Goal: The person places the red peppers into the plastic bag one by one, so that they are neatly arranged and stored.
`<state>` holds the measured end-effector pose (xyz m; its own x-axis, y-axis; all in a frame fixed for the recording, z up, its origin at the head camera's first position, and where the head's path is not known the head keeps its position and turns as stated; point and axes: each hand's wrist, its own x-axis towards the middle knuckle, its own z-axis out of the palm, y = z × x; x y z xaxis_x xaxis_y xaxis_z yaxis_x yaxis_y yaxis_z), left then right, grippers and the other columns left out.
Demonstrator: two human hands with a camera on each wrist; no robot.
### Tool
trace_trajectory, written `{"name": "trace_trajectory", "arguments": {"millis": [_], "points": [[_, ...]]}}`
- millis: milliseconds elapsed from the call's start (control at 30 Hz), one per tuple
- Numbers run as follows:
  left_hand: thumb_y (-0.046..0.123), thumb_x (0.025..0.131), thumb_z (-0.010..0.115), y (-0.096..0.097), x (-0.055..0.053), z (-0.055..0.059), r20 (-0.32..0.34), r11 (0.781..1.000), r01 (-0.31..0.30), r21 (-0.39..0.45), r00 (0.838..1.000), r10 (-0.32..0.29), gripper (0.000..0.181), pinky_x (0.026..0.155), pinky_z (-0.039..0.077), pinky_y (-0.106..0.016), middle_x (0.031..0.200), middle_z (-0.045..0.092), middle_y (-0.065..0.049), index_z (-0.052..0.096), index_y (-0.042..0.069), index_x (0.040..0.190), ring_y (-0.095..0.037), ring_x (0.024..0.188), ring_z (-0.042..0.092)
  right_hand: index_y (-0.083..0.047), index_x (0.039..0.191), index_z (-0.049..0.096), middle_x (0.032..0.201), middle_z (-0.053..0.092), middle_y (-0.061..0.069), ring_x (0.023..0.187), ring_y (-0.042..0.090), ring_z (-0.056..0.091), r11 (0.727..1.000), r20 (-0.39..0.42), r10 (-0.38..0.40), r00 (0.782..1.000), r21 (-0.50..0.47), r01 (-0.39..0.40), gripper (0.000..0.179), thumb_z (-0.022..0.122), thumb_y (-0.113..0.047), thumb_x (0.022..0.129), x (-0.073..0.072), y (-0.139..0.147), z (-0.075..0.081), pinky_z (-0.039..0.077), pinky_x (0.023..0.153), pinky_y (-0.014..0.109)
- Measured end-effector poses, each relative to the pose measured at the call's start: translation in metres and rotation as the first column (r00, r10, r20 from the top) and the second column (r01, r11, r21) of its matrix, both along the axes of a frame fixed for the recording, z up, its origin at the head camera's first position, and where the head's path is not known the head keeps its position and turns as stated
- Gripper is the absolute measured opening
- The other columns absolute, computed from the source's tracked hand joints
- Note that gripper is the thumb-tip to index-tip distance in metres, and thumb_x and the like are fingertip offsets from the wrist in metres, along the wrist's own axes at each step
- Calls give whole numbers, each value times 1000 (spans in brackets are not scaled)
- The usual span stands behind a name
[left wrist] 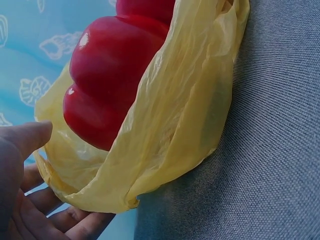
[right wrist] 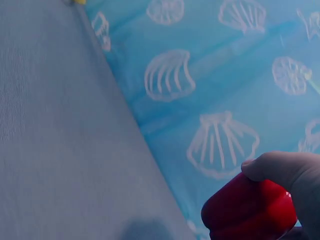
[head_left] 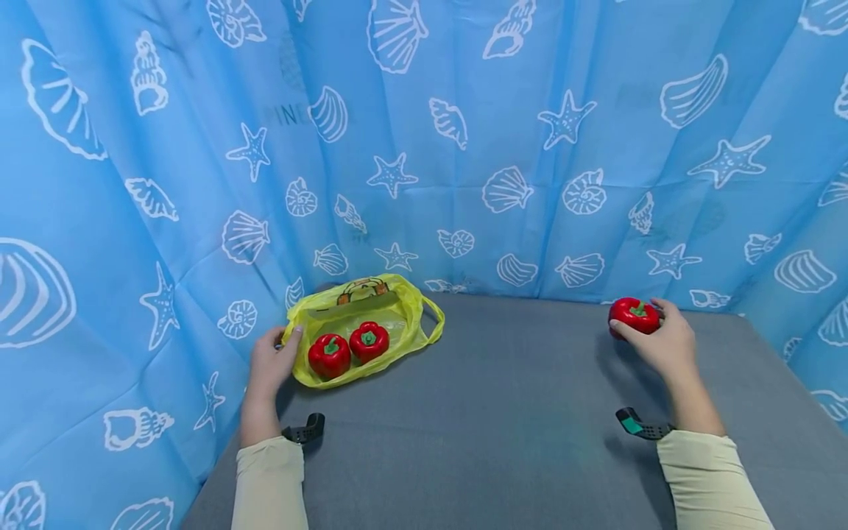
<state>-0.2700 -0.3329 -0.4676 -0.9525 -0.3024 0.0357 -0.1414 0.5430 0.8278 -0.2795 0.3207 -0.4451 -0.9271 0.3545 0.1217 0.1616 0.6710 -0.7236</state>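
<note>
At the left end of a yellow plastic bag (head_left: 411,324), my left hand (head_left: 273,361) pinches the rim, thumb inside the opening and fingers along the outside. Two red bell peppers with green stems lie in the bag's open mouth, one left pepper (head_left: 329,356) and one right pepper (head_left: 369,341). In the left wrist view, a glossy pepper (left wrist: 110,75) shows behind the yellow film. Far to the right, my right hand (head_left: 665,342) grips a third red bell pepper (head_left: 629,315), thumb on the near side; the right wrist view shows this pepper (right wrist: 250,210) too.
A grey cloth-covered table (head_left: 477,412) stretches between my hands. Behind it and along both sides hangs a blue curtain (head_left: 424,221) with white shells and starfish. The bag's handle loop (head_left: 437,324) lies out to the right.
</note>
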Motion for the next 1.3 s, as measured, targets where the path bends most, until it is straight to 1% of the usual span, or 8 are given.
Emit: {"name": "trace_trajectory", "arguments": {"millis": [100, 233, 367, 533, 800, 933, 1133, 1300], "points": [[54, 109, 49, 0, 0, 0, 0, 1000, 0, 0, 1000, 0, 65, 115, 47, -57, 150, 56, -26, 58, 0, 144, -40, 136, 54, 2, 166, 19, 164, 29, 38, 144, 61, 34, 998, -35, 55, 998, -16, -55, 97, 79, -29, 96, -3, -19, 3, 50, 101, 75], [54, 109, 49, 0, 0, 0, -7, 1000, 8, -2, 1000, -8, 66, 113, 48, -57, 149, 57, -26, 59, -1, 143, -40, 136, 54, 2, 165, 24, 162, 34, 37, 141, 60, 38, 992, -81, 122, 989, -15, -124, 96, 80, -32, 95, -7, -45, 8, 52, 99, 74], [55, 109, 50, -1, -1, -2, -3, 1000, 6, 16, 1000, -6, 67, 115, 47, -56, 150, 56, -25, 58, -1, 144, -39, 138, 51, 0, 162, 32, 159, 41, 34, 138, 56, 43, 985, -119, 173, 978, -10, -175, 92, 83, -33, 93, -13, -71, 12, 55, 98, 70], [55, 109, 50, -1, -1, -2, -3, 1000, -2, 27, 1000, 2, 67, 116, 46, -57, 150, 55, -25, 57, -1, 146, -40, 139, 51, -2, 159, 40, 156, 47, 30, 135, 51, 48, 970, -160, 240, 957, -5, -244, 87, 85, -31, 91, -18, -97, 15, 58, 95, 67], [51, 109, 52, -2, -2, -4, -28, 1000, -22, 16, 999, 22, 61, 113, 49, -55, 146, 59, -25, 60, -1, 141, -40, 134, 56, -4, 159, 41, 159, 46, 26, 140, 49, 46, 942, -170, 321, 932, -47, -333, 87, 86, -31, 90, -27, -136, 19, 58, 98, 65], [53, 109, 51, -1, -2, -4, -14, 999, -29, 13, 999, 29, 64, 113, 49, -56, 147, 58, -24, 59, 1, 144, -39, 133, 56, -5, 158, 43, 158, 47, 24, 140, 47, 48, 930, -176, 346, 922, -67, -362, 85, 86, -29, 89, -32, -152, 19, 58, 98, 64], [56, 108, 49, -1, -2, -2, 13, 999, -36, 15, 999, 36, 68, 115, 49, -57, 151, 56, -24, 56, 1, 148, -40, 135, 54, -6, 157, 44, 158, 49, 22, 140, 44, 48, 917, -173, 370, 913, -92, -389, 85, 88, -28, 88, -39, -176, 18, 59, 99, 62], [56, 109, 48, -1, -1, -2, 15, 999, -32, 11, 999, 32, 68, 114, 49, -57, 151, 55, -24, 56, 1, 148, -39, 136, 54, -5, 155, 46, 157, 50, 21, 139, 43, 51, 894, -196, 418, 887, -86, -440, 83, 88, -26, 87, -47, -199, 13, 58, 101, 60]]}}
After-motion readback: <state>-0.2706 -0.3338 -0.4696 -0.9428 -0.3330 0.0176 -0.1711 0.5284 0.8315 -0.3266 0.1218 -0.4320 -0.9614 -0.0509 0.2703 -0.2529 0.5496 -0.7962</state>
